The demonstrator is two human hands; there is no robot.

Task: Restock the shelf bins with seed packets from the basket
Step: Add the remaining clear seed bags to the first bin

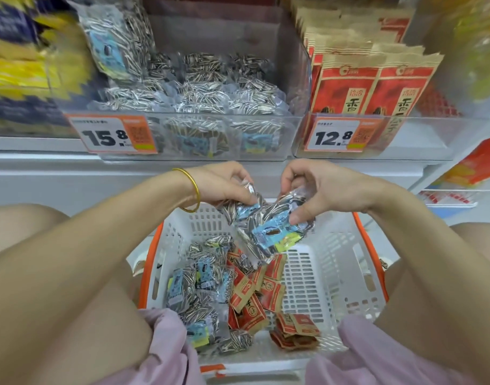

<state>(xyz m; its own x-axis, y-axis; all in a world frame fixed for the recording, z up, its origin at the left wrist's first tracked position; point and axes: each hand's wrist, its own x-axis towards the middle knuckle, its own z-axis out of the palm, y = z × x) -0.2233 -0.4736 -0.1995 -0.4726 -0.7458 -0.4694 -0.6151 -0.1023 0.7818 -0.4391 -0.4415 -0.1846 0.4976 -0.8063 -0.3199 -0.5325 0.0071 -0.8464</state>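
Above the basket (335, 273): you hold a bunch of clear seed packets (266, 229) in both hands, lifted off the basket stock and below the shelf bins.
Left hand (224, 187): fingers curled, pinching the upper left end of the bunch.
Right hand (318, 187): fingers curled, pinching the right side of the bunch near a blue label.
Held packets: transparent film, striped seeds visible inside, and a blue label with a yellow-green strip. The packets overlap, so the count is uncertain; probably two or three.
Step in hand: judged to be gathering and squaring the bunch before transfer to the shelf.
Next move: raise the bunch to the left bin (210, 113), tagged 15.8 (110, 136), which holds the same striped-seed packets. Clear the front wall, then lay the bunch on the pile.
Caution: do not load the right bin (404, 134), tagged 12.8 (332, 137); it holds upright red packets (346, 87).
Basket stock: loose clear packets (199, 282) lie at the left and small red packets (249, 295) in the middle. Judge the task well short of complete.
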